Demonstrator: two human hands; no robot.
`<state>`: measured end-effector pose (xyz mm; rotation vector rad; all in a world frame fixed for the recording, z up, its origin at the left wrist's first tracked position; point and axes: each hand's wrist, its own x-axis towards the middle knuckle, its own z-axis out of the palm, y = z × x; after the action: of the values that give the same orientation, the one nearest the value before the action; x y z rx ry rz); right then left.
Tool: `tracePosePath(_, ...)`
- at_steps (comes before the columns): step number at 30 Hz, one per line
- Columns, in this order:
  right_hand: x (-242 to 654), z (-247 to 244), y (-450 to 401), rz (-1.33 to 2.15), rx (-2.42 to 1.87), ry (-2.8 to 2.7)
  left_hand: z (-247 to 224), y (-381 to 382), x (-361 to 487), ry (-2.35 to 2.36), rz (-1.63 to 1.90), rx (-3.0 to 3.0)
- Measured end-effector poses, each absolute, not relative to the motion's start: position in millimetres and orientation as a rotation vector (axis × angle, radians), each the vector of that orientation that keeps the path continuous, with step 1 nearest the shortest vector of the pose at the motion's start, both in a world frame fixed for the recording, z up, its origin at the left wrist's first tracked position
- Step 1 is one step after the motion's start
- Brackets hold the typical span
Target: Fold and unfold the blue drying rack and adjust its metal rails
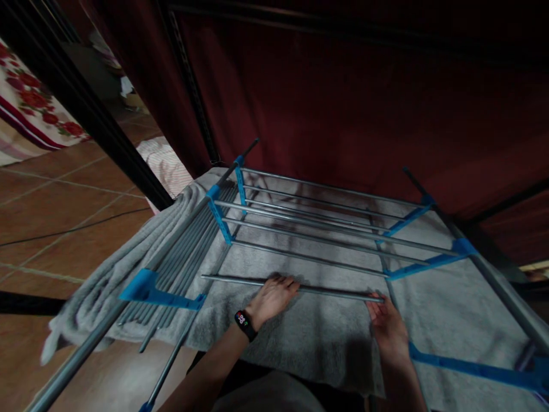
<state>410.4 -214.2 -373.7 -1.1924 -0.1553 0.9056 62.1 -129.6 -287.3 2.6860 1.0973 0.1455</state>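
A thin grey metal rod (330, 292) runs crosswise just in front of me, over the grey blanket. My left hand (274, 294) is closed round it near its middle; a dark smartwatch (245, 325) sits on that wrist. At the rod's right end, the fingers of my right hand (388, 326) pinch the tip. Beyond the rod stands a partly built rack of grey tubes with blue plastic brackets (221, 220), several crossbars (309, 233) joining its two sides. Nearest my right hand is a lower blue bracket (472, 366); another blue bracket (163, 294) is at the left.
Several loose rods (189, 257) lie at the left on the grey blanket (274, 263). A dark red curtain (343, 114) hangs behind the rack. A black post (98, 114) slants at the left, over the tiled floor (64, 212) with a cable (77, 229).
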Motion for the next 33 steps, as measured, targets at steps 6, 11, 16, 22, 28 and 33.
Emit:
tracePosePath(6,398.9,-367.3,-212.1,0.914,-1.133,-0.153,-297.5,-125.9,61.2,1.088,0.205,2.67)
tracePosePath(11,390.6,-364.5,-209.2,0.892,-1.112,-0.153,-315.6,-120.0,63.8,1.102,0.24,2.706)
tracePosePath(16,386.7,-362.4,-205.1,0.861,-1.111,-0.137,-324.8,-119.4,66.2,1.103,0.265,2.71)
tracePosePath(22,384.1,-360.6,-201.2,0.849,-1.101,-0.109,-316.3,-119.8,75.8,1.062,0.141,2.675)
tracePosePath(28,384.2,-361.0,-197.9,0.85,-1.109,-0.098,-312.9,-120.4,91.1,1.06,0.095,2.67)
tracePosePath(33,385.7,-360.9,-196.5,0.866,-1.116,-0.095,-314.2,-128.4,105.1,1.1,0.123,2.676)
